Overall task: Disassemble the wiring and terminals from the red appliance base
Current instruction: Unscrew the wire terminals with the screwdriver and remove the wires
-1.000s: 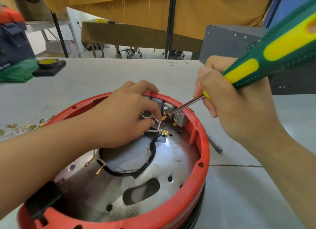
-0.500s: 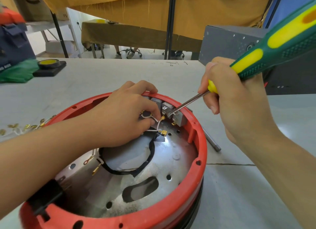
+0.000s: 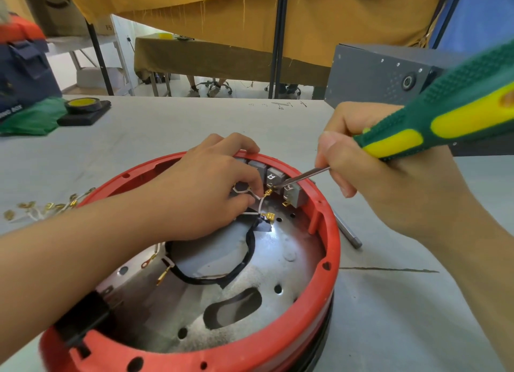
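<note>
1. We are working inside the red appliance base (image 3: 319, 310), which is sitting at the near edge of the tabletop (image 3: 167, 127), open side up so its wiring is reachable.
2. Our left hand (image 3: 211, 193) is pinching the white wire (image 3: 260, 204) near its brass terminal (image 3: 268, 192), probably keeping it taut.
3. Our right hand (image 3: 389, 188) is gripping the green-and-yellow screwdriver (image 3: 445, 121), whose tip is touching that terminal beside the grey switch block (image 3: 274, 175), likely to pry it free.
4. Since half a second ago, the screwdriver handle is dropping slightly lower; the left hand is staying put.
5. Loose brass terminals (image 3: 50, 206) are lying toward the left edge.
</note>
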Demonstrator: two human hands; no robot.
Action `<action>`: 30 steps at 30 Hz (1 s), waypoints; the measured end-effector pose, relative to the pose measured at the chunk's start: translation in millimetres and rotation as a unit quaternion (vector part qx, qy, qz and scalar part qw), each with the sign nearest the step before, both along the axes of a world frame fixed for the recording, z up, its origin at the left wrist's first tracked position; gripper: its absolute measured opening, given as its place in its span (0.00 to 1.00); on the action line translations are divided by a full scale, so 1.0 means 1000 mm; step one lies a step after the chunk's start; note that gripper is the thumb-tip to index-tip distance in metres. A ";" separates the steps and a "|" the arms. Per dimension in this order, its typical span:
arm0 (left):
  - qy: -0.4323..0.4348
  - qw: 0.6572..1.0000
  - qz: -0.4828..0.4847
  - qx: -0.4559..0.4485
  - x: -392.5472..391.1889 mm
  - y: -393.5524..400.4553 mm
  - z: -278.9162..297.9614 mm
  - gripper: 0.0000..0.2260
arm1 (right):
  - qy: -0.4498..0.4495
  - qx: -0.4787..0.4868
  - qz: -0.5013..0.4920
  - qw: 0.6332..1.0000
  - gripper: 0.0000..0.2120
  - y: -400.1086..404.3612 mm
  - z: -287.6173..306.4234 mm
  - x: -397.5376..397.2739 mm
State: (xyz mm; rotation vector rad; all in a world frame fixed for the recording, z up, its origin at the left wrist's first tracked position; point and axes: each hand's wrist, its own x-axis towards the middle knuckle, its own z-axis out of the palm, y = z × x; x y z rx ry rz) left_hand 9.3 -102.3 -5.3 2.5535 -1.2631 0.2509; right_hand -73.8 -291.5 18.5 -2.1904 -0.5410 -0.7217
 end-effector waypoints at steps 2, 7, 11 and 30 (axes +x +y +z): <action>0.000 1.000 0.000 -0.001 0.000 0.000 0.000 0.06 | 0.020 -0.015 -0.001 1.000 0.13 -0.002 0.004 0.000; -0.002 1.000 0.002 0.004 0.000 0.000 0.000 0.06 | 0.040 0.036 -0.010 0.999 0.14 0.000 0.003 0.000; -0.002 1.000 0.005 0.008 0.000 0.001 0.000 0.06 | 0.011 0.086 -0.057 0.995 0.15 0.010 -0.006 0.000; 0.003 1.000 0.002 0.007 0.000 0.000 0.000 0.05 | 0.000 0.275 -0.101 0.956 0.13 0.024 -0.015 0.006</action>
